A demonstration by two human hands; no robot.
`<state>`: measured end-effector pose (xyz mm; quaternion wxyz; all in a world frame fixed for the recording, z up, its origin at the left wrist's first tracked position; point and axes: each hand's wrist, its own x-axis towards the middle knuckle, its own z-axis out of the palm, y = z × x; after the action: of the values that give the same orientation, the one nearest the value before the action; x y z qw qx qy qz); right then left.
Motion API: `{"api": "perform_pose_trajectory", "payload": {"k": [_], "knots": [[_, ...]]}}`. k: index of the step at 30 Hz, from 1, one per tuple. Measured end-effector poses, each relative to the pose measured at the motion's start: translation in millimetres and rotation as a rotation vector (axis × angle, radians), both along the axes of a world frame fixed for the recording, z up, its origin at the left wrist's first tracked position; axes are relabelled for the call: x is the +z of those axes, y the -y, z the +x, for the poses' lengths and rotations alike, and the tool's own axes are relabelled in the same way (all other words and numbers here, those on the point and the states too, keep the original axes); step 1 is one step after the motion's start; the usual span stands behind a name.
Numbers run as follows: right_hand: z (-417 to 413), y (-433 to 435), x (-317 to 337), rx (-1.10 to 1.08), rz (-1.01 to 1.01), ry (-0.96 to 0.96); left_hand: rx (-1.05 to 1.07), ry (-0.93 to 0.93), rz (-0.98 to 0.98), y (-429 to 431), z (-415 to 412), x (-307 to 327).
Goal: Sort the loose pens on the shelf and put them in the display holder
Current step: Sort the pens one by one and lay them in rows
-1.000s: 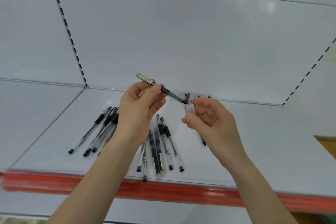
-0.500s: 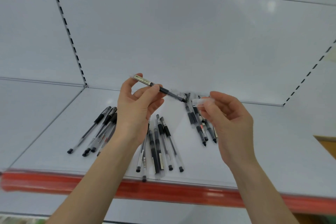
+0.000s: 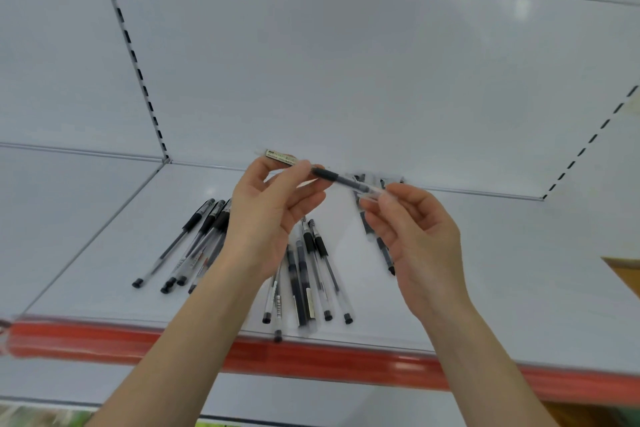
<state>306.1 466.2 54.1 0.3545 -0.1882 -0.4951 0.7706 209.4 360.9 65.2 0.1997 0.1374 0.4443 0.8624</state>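
The left hand (image 3: 270,222) is raised above the shelf (image 3: 519,270), and its grip is clamped on a pen (image 3: 341,179): thumb and fingertips pinch the barrel just below its labelled end. The pen slants in the air, label end up and to the left, dark section and tip down to the right. The right hand (image 3: 426,246) faces it. Its grip is closed on a clear cap (image 3: 373,193), pinched between thumb and forefinger right at the pen's tip. Whether the cap sits fully on the tip cannot be told.

The other pens lie loose on the shelf in three bunches. The left pens (image 3: 194,243) fan out beside the left wrist, partly hidden by it. The middle pens (image 3: 311,281) lie between the two forearms, with their ends close to the front edge. The right pens (image 3: 379,246) lie further back, mostly covered by the right hand. A red strip (image 3: 311,360) runs along the shelf's front edge, and a white back panel (image 3: 346,80) rises behind.
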Motion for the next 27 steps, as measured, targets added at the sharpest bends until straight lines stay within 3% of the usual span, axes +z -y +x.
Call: {"api": "perform_pose_trajectory", "payload": {"k": [4, 11, 13, 18, 23, 27], "knots": [[1.4, -14.3, 2.4, 0.026, -0.032, -0.007, -0.105, -0.044, -0.08, 7.7, -2.6, 2.5], [1.6, -38.6, 4.3, -0.092, 0.226, 0.122, -0.156, -0.663, -0.775, 7.1, 3.5, -11.9], [-0.9, -38.1, 0.9, -0.123, 0.304, 0.142, -0.096, -0.767, -0.854, 1.8, 7.3, -18.2], [-9.5, -37.8, -4.9, -0.131, 0.403, 0.156, -0.051, -0.702, -0.818, -0.5, 8.4, -31.7], [-25.3, -54.3, -3.9, 0.077, 0.482, 0.302, -0.022, -0.692, -0.893, 2.9, 5.9, -27.8], [-36.6, -72.4, -11.5, 0.014, 0.82, 0.572, 0.198, -0.834, -1.112, 18.8, -8.4, -29.8]]}}
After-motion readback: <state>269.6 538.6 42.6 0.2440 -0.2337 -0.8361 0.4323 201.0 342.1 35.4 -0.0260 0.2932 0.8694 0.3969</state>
